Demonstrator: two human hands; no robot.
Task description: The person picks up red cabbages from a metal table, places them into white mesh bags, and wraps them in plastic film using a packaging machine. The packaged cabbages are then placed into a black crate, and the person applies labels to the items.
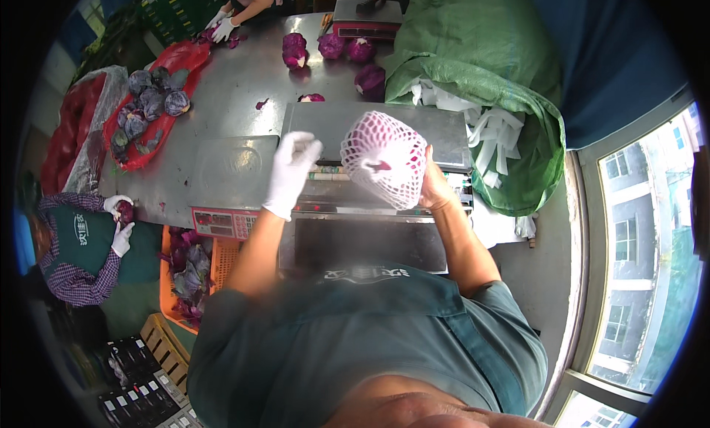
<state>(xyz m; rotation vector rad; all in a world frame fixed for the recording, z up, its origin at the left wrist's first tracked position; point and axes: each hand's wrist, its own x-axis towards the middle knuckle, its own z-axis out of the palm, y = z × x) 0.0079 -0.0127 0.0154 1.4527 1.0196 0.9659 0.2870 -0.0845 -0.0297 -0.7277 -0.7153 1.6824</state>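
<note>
My right hand (434, 185), bare, grips a red cabbage in a white foam net sleeve (384, 161) from its right side. Purple leaf shows through the mesh and at a gap in the bunched net facing me. Left of it, apart from the cabbage, is my left hand (290, 170) in a white glove, its fingers loosely curled with nothing visible in them. Both hands are above a film-wrapping machine with a grey top plate (319, 120) and a dark front plate (369, 242). Label rolls (331, 176) show between my hands.
Trimmed red cabbages (361, 50) sit on the metal table (227, 84). A digital scale (236, 170) is left; a green woven sack (516, 189) holding white foam nets is right. Untrimmed cabbages (151, 102) lie on red netting. Co-workers' gloved hands (224, 30) handle leaves and a cabbage. An orange crate (166, 273) holds leaves.
</note>
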